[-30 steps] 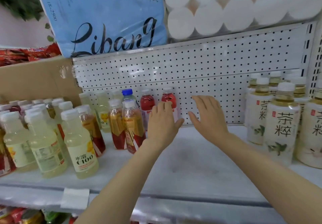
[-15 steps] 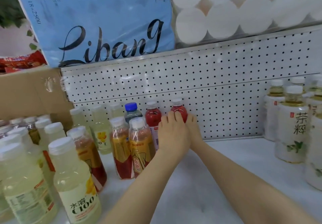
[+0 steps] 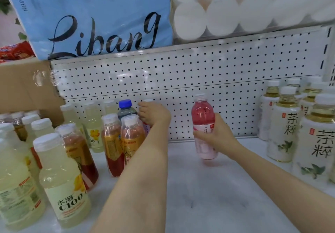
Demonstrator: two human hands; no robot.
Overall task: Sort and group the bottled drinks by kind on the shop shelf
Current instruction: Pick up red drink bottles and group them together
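My right hand (image 3: 215, 137) grips a pink bottle (image 3: 203, 116) with a white cap, holding it upright just above the white shelf (image 3: 208, 192), right of the middle. My left hand (image 3: 154, 114) wraps around a second pink-red bottle (image 3: 148, 101) by the pegboard; only its white cap and a sliver of label show. Beside that hand stand two orange tea bottles (image 3: 130, 138) and a blue-capped bottle (image 3: 125, 108). Pale yellow C100 bottles (image 3: 61, 180) fill the left side. White-labelled green tea bottles (image 3: 284, 125) stand grouped at the right.
A perforated white back panel (image 3: 199, 80) closes the shelf behind. A cardboard box (image 3: 23, 85) stands at the back left. On the shelf above lie a blue tissue pack (image 3: 94, 16) and white paper rolls (image 3: 235, 6).
Both hands had reached the two red bottles at the back panel. My right hand has since carried one bottle off to the right, while my left hand stays on the other.
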